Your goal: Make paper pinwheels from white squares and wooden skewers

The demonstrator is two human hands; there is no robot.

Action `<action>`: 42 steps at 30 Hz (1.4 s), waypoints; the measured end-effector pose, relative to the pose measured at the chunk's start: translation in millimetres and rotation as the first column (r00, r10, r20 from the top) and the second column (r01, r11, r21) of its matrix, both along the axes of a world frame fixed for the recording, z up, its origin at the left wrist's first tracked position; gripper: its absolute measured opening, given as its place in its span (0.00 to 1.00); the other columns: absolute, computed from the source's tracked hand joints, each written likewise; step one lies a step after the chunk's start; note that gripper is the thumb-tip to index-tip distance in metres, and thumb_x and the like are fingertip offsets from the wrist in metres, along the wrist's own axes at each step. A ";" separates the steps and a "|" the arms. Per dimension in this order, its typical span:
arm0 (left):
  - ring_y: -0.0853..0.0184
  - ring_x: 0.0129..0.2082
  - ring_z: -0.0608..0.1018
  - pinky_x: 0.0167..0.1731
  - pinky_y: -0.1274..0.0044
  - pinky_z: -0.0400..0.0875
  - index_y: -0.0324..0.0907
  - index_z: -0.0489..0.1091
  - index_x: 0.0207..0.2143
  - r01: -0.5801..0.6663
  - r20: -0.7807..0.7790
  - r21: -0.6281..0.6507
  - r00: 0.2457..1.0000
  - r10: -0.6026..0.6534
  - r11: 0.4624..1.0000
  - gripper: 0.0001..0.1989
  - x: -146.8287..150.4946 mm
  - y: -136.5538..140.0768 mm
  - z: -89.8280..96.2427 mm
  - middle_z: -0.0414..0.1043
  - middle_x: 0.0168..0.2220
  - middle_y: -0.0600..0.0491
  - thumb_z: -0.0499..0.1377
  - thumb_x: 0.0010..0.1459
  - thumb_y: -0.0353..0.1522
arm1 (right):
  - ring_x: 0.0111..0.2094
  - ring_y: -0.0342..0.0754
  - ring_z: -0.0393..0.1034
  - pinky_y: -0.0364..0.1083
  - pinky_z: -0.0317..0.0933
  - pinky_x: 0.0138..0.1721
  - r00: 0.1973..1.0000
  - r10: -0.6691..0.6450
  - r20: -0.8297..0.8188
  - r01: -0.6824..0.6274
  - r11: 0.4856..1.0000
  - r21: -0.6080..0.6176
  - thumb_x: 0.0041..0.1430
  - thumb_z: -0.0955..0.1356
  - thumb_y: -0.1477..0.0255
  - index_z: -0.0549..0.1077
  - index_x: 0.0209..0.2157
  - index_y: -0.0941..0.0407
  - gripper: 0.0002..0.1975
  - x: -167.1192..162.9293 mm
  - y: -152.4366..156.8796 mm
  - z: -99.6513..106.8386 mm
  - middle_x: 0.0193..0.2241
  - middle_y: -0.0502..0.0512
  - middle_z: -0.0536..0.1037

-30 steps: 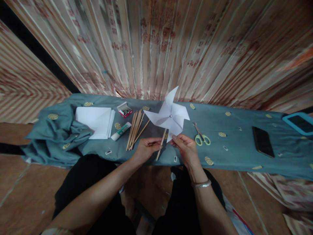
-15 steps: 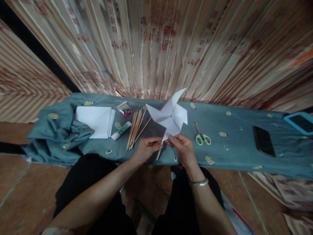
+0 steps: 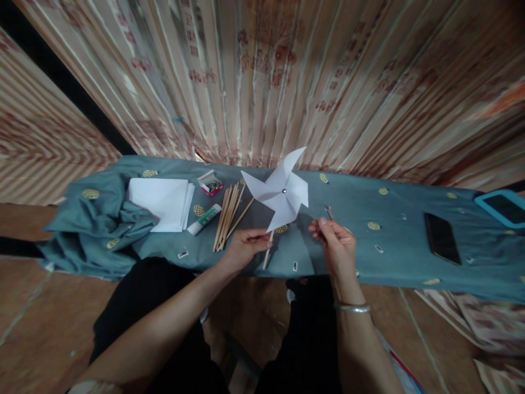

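A white paper pinwheel (image 3: 274,189) on a thin wooden stick (image 3: 268,253) stands out over the cloth, a shiny round pin head at its centre. My left hand (image 3: 246,247) pinches the stick just below the paper blades. To the right of the pinwheel and apart from it is my right hand (image 3: 337,241), its fingers loosely curled together with nothing visible in them. That hand covers most of the scissors; just the blades (image 3: 329,212) show beyond its fingertips.
On the blue-green cloth (image 3: 404,251) to the left lie white paper sheets (image 3: 159,202), a glue stick (image 3: 204,220), several wooden sticks (image 3: 227,216) and an open box of pins (image 3: 211,185). Rightward are a dark phone (image 3: 442,238) and a blue-framed device (image 3: 506,209). A curtain (image 3: 262,98) hangs behind.
My right hand has let go of the pinwheel's lower blade and moved right, over the scissors' handles. The pinwheel has shifted slightly left, still held by my left hand.
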State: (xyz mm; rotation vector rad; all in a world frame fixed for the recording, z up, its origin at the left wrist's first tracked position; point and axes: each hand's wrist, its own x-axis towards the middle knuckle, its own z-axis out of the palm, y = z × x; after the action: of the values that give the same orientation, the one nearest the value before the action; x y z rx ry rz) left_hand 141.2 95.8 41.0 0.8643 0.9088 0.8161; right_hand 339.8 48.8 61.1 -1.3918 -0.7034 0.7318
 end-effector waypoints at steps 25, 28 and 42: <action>0.70 0.27 0.77 0.38 0.75 0.72 0.40 0.80 0.31 0.088 0.006 -0.039 0.996 -0.088 0.995 0.19 2.0 -3.9 0.1 0.80 0.28 0.53 0.73 0.29 0.30 | 0.25 0.42 0.65 0.44 0.58 0.32 0.997 -0.060 -0.047 0.060 0.998 0.016 0.40 0.76 0.61 0.80 0.27 0.53 0.13 13.3 8.0 -12.0 0.23 0.47 0.78; 0.69 0.28 0.77 0.39 0.75 0.72 0.40 0.80 0.31 0.083 0.011 -0.047 0.997 -0.083 0.995 0.20 2.4 -3.6 -0.2 0.80 0.29 0.53 0.74 0.30 0.31 | 0.23 0.41 0.64 0.44 0.57 0.30 0.997 -0.039 -0.065 0.040 0.999 0.011 0.40 0.77 0.61 0.80 0.26 0.54 0.13 9.5 7.2 -11.7 0.21 0.46 0.77; 0.69 0.27 0.77 0.38 0.74 0.73 0.39 0.80 0.31 0.019 -0.010 -0.005 1.000 -0.019 1.000 0.21 4.1 -2.1 -5.3 0.79 0.27 0.52 0.74 0.28 0.32 | 0.22 0.40 0.63 0.42 0.57 0.28 0.990 0.096 -0.105 -0.098 0.995 -0.014 0.41 0.76 0.60 0.79 0.25 0.55 0.14 -10.0 2.4 -7.3 0.19 0.47 0.75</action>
State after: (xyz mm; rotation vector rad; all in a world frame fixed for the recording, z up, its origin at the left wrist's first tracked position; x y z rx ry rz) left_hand 145.3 93.8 35.8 0.8721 0.9097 0.7940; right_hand 329.9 51.2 53.8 -1.3340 -0.6870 0.8831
